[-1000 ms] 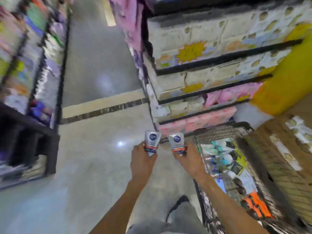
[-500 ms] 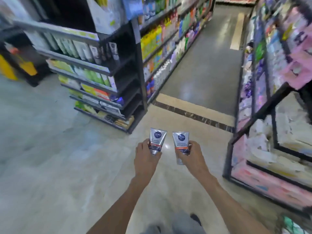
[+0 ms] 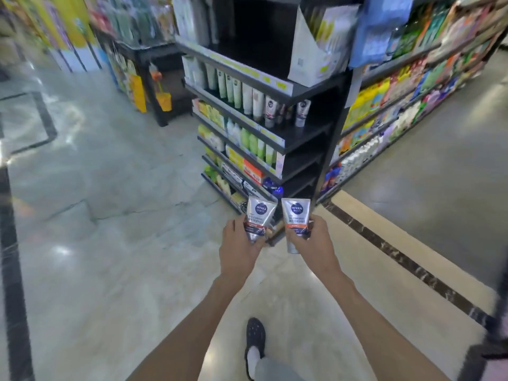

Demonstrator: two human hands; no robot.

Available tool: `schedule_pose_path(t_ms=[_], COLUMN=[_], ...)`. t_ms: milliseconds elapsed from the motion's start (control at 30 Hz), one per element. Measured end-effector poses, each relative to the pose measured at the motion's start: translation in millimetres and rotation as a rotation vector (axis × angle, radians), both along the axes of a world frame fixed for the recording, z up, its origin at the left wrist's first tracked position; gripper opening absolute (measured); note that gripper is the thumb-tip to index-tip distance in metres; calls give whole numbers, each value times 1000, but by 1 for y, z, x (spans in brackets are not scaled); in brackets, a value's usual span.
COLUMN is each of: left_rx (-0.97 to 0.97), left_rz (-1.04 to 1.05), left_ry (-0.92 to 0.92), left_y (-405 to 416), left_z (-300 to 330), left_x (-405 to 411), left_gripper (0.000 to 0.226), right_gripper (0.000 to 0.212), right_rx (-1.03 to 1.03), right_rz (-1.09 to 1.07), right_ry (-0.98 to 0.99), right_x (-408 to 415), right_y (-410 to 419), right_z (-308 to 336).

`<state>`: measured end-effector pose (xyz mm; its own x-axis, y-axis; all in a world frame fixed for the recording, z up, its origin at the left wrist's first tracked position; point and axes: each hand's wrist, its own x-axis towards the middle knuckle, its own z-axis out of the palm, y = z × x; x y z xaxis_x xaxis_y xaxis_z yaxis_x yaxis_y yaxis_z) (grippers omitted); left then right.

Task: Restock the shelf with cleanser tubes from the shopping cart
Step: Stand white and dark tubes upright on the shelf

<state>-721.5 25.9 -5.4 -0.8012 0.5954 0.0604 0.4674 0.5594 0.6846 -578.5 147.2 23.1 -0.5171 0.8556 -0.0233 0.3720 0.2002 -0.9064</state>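
I hold one silver cleanser tube (image 3: 257, 220) in my left hand (image 3: 240, 251) and a second cleanser tube (image 3: 297, 218) in my right hand (image 3: 313, 247), fingers curled round each, caps down and crimped ends up. Both tubes sit side by side, not touching, just in front of the black end shelf (image 3: 302, 127). On that shelf's second tier stands a row of upright tubes (image 3: 247, 96), with bare space right of them.

Two silver Nivea Men tubes, orange band, held upright side by side: left tube (image 3: 257, 217), right tube (image 3: 295, 220). Shelf (image 3: 291, 133) ahead carries similar tubes, apparently the same product
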Motion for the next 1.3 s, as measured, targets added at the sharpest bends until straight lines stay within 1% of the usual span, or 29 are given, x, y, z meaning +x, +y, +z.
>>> schedule_pose_path(t_ms=[167,300,367,467,533,633,733,900,933,1033,1133,1233,1300], left_rx=[-49,-64,-72,-60,-55,-53,-48,-45,-45,-31,-22,12,33], left_rz=[-1,-3,3,-2,-23,-76,-146,-305,-336,-439,-531,-548,-559], left_ry=[18,30,33,36,31,24,29,51,55,50,44,40,29], left_y=[63,102,121,148,167,195,222,264,271,290,307,316,318], left_z=[10,9,7,7,7,4,-4,-15,-17,-20,-23,-27,-31], left_x=[-78,-133,-156,-187,-209,-243,-277,-339,-351,-385,-411,-427,-435], left_gripper=[66,65,68,69,70,70,71,69,69,69,69,64,65], right_gripper=[45,44,49,42,42,52,48,50,46,18,24,40,38], right_rx=[24,60,84,84,67,58,47,52,44,36,45,21,2], right_rz=[10,41,55,67,27,-33,-93,-227,-275,-407,-544,-629,-660], right_ry=[-30,-61,-79,-74,-71,-93,-122,-139,-142,-77,-52,-20,-11], right_x=[-83,-142,-166,-194,-210,-234,-260,-310,-320,-347,-369,-384,-393], right_y=[83,132,153,172,179,198,216,245,247,252,268,284,294], right_z=[-8,-10,-15,-15,-6,-8,-15,-31,-29,-20,-17,-21,-20])
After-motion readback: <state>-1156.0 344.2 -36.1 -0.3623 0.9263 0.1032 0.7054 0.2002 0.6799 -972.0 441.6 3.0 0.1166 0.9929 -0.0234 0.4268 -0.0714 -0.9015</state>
